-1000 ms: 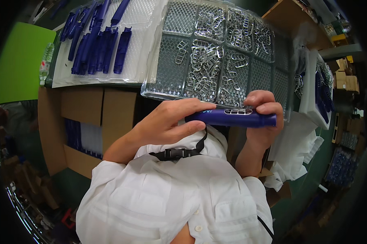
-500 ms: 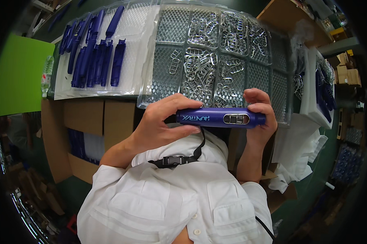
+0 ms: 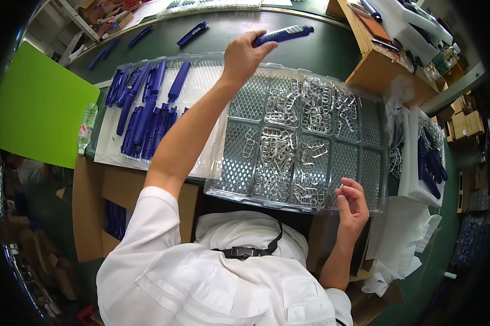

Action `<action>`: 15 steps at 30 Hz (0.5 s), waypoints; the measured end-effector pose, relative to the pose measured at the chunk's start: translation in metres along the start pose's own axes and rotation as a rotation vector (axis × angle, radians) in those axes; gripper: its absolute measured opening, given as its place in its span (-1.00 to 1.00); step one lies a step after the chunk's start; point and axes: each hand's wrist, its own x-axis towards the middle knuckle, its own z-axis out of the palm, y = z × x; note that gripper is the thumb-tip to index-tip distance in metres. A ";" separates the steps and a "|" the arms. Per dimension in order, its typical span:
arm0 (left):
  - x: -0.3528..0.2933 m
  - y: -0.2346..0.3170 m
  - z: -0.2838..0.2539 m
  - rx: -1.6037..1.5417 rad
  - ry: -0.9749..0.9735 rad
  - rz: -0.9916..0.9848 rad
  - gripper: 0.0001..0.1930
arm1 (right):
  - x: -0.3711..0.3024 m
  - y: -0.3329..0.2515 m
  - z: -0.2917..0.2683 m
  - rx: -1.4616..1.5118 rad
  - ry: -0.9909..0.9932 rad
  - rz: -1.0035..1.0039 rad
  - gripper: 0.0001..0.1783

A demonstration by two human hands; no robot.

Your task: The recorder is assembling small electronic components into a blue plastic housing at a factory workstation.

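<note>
My left hand (image 3: pixel 241 58) is stretched out over the far part of the bench, fingers and thumb closed round one end of a dark blue tubular casing (image 3: pixel 283 36). A silver oval frame with slots is set in that casing, which points to the right. Near the front right edge of a clear compartment tray (image 3: pixel 250 81), my right hand (image 3: pixel 353 204) hovers with curled fingers. A tiny pale spot shows at its fingertips; whether it is a held thing I cannot make out. Loose silver slotted frames (image 3: pixel 277 157) fill several compartments of the tray.
Blue casings (image 3: pixel 141 117) lie on a white-lined tray to the left. Further casings (image 3: pixel 192 33) rest on the dark bench behind. A plastic bottle (image 3: pixel 87 127), a green panel (image 3: pixel 41 108), an open cardboard box (image 3: pixel 87 217) and a white foam box (image 3: pixel 410 163) flank the workplace.
My left hand has carried the blue casing away from my body to the far side. My right hand has let go of it and moved lower, by the tray's front edge. The view has shifted.
</note>
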 end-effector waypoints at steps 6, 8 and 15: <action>0.025 -0.055 -0.023 0.056 0.236 0.132 -0.28 | 0.005 -0.006 -0.005 -0.107 0.021 0.063 -0.74; -0.019 -0.033 -0.067 0.014 0.268 0.162 -0.42 | 0.012 -0.009 -0.005 -0.292 0.053 0.023 -0.73; -0.273 -0.048 -0.243 -0.217 0.658 -0.149 -0.67 | 0.136 0.011 0.036 -0.820 -0.164 -0.243 -0.79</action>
